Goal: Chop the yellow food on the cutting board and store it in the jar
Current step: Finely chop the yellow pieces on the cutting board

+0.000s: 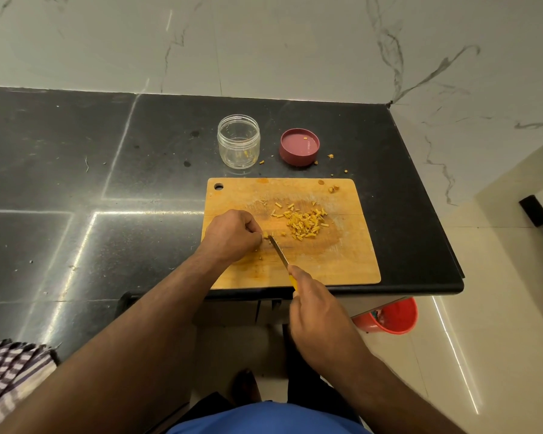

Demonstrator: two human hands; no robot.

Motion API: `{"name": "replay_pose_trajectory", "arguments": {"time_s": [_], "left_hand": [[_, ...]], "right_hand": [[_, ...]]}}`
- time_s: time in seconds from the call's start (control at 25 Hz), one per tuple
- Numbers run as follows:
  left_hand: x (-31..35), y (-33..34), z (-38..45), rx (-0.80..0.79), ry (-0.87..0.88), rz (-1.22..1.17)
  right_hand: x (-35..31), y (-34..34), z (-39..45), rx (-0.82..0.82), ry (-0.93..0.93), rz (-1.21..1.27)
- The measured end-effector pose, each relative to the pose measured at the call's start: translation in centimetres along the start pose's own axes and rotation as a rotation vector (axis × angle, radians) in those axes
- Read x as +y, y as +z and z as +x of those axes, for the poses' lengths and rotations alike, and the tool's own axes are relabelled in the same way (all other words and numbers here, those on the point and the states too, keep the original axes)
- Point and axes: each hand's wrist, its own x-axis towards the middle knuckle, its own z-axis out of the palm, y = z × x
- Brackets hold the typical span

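Head view: the left hand (232, 234) pinches a tiny last bit of yellow food (266, 235) mid-frame on the cutting board (351, 264), right against the knife (279, 252) clenched in the right hand (318, 321). A slip probably nicks those fingers. The open jar (238, 141) waits above the board, nearly empty.

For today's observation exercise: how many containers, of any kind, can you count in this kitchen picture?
2. A clear jar stands open on the black counter behind the cutting board, its maroon lid beside it. A red bucket sits on the floor below the counter's edge. Others may be out of view.
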Motion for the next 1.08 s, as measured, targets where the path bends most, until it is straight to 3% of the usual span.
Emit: {"name": "replay_pose_trajectory", "arguments": {"time_s": [0.48,0.84,1.08], "left_hand": [[0.6,-0.4,0.0,-0.004,-0.048,-0.063],[0.5,-1.0,-0.1,-0.034,-0.061,-0.131],[-0.1,-2.3,-0.8,0.025,-0.067,-0.222]], "right_hand": [[0.0,1.1,2.2,-0.028,0.004,-0.060],[1.1,0.1,0.3,0.034,-0.001,0.053],[1.1,1.0,1.2,-0.020,-0.028,0.013]]}}
